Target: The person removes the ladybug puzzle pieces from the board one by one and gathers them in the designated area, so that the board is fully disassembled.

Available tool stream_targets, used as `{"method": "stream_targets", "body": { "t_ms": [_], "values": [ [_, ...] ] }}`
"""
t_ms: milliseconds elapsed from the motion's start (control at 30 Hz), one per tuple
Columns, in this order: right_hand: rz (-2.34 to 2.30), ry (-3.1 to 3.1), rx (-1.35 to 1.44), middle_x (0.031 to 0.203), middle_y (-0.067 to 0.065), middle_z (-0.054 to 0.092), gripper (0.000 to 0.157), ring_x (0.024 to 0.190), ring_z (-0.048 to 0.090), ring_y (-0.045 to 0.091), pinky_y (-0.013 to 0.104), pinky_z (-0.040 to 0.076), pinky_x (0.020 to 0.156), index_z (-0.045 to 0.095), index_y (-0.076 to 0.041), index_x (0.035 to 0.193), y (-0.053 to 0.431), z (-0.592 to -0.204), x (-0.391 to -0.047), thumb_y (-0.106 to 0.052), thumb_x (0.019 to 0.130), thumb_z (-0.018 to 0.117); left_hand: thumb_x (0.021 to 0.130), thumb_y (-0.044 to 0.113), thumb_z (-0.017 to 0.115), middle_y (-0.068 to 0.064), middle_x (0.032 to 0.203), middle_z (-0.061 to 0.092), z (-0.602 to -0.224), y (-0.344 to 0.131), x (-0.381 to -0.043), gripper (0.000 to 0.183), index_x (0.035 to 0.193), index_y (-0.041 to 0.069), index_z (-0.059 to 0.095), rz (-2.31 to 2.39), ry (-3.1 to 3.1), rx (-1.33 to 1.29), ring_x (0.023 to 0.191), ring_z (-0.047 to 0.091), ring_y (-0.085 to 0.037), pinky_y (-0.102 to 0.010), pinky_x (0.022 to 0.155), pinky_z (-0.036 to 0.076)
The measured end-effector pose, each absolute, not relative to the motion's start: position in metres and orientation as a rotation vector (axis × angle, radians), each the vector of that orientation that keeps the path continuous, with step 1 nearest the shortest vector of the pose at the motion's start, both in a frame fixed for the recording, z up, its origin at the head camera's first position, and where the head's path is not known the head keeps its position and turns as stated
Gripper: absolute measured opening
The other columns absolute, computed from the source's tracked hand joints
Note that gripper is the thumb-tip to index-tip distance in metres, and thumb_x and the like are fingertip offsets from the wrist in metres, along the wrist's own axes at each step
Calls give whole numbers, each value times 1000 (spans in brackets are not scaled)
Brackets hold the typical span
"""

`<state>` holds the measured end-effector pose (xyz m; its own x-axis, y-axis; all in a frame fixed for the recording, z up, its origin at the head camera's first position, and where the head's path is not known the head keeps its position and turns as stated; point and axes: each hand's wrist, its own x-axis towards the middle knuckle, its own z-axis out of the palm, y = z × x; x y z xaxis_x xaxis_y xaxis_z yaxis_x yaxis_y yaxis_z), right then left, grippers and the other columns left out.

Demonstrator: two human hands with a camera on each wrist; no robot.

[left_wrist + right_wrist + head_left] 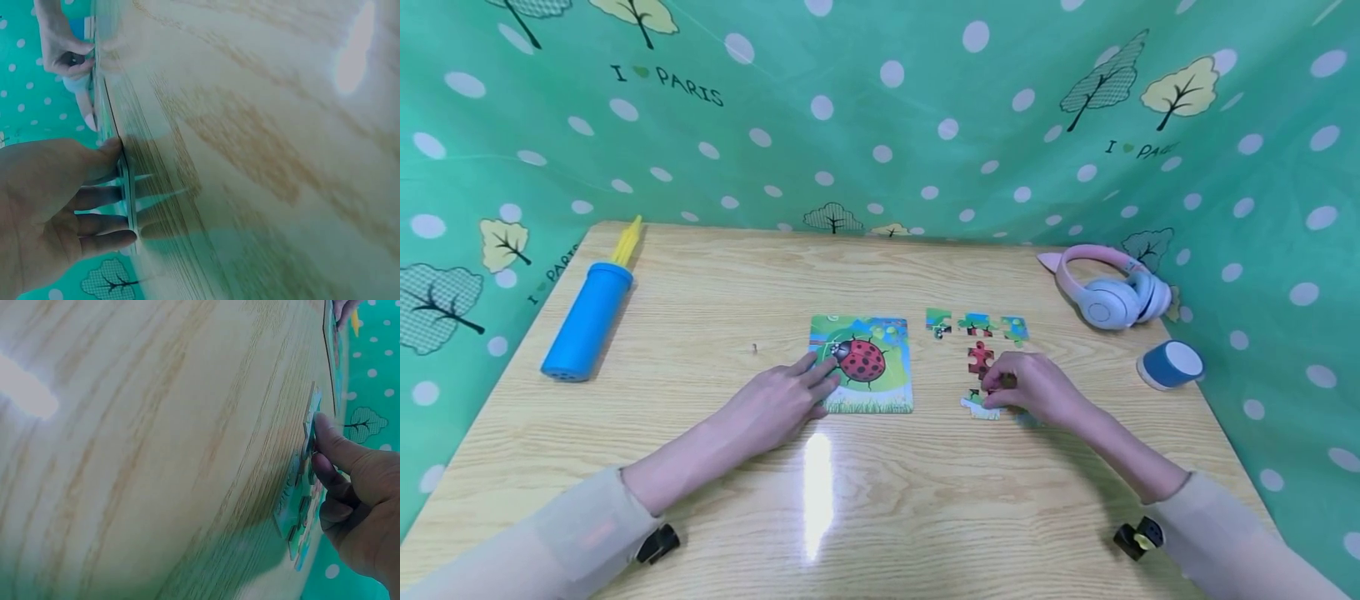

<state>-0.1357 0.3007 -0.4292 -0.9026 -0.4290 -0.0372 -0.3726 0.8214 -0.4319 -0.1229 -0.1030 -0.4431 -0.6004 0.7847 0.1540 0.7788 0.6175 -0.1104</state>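
A square ladybug puzzle board lies flat on the table. My left hand rests on its left edge, fingers extended over the picture; in the left wrist view, the thumb touches the near edge of the board. To the right lie several loose jigsaw pieces. My right hand pinches a puzzle piece with white and green on it, at the near side of the group. The right wrist view has thumb and forefinger at that piece. Just beyond it is a red spotted piece. The right hand partly hides other pieces.
A blue balloon pump with a yellow nozzle lies at the left. Pink and white headphones lie at the back right, with a blue and white cylinder nearer. A green dotted cloth stands behind the wooden table.
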Motion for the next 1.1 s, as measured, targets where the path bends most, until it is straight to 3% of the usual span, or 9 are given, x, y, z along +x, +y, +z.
{"method": "stream_targets", "body": {
  "t_ms": [567,900,1100],
  "values": [
    [-679,2845,-617,84,-9,73,19,78,64,12,22,49,68,78,-20,88,292,-419,-143,-23,76,92,93,36,75,-16,144,63,-444,-103,-124,50,135,9,68,-42,-2672,-1308,126,66,-39,-41,85,64],
    [-794,2872,-629,84,-5,70,11,65,52,12,23,42,57,79,-16,95,236,-399,-168,-23,88,83,93,40,75,-17,141,65,-447,-106,-126,52,133,9,66,-99,-2641,-1327,124,67,-39,-45,90,62],
    [-897,2799,-691,88,-4,72,13,64,53,13,23,42,57,79,-13,101,194,-397,-186,-21,91,79,94,44,73,-14,147,61,-447,-108,-124,56,139,13,63,-48,-2631,-1301,129,64,-38,-47,90,62]
  ]
}}
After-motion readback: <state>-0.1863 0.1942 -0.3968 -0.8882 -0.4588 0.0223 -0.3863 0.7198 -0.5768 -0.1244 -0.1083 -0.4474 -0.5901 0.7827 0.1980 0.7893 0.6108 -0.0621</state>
